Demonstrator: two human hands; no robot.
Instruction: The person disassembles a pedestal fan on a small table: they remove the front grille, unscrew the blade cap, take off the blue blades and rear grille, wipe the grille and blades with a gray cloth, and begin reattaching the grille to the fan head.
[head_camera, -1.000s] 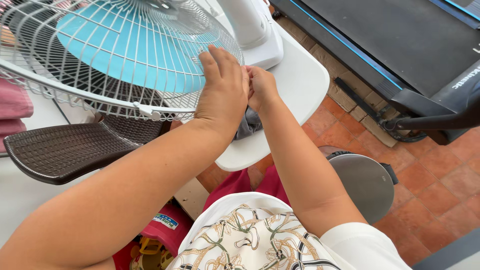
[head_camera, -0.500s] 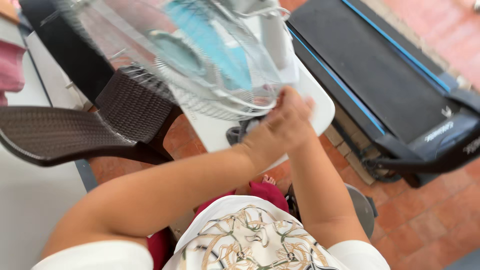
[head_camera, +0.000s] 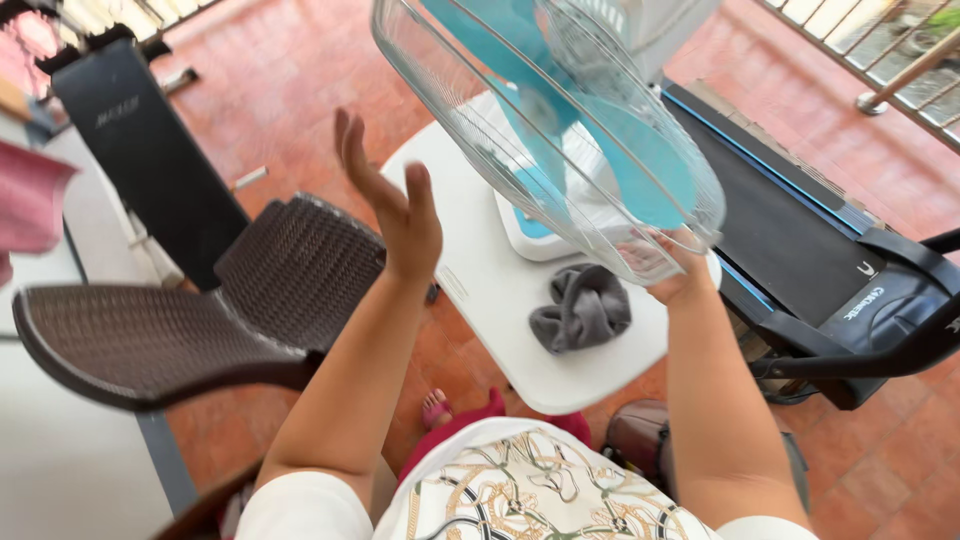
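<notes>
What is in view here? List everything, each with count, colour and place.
fan: one, clear wire guard, light blue blades, white base, tilted on the table
table: one, white, centre
cloth: one, grey, crumpled on the table below the fan
chair: one, dark brown woven, left of the table
treadmill: one, black with blue edge stripe, right
bench: one, black padded, upper left
floor: terracotta tiles
railing: metal bars, top right
pink fabric: one piece, far left edge
left hand: open, raised, touching nothing, left of the fan
right hand: at the lower rim of the fan guard, partly behind the wires
</notes>
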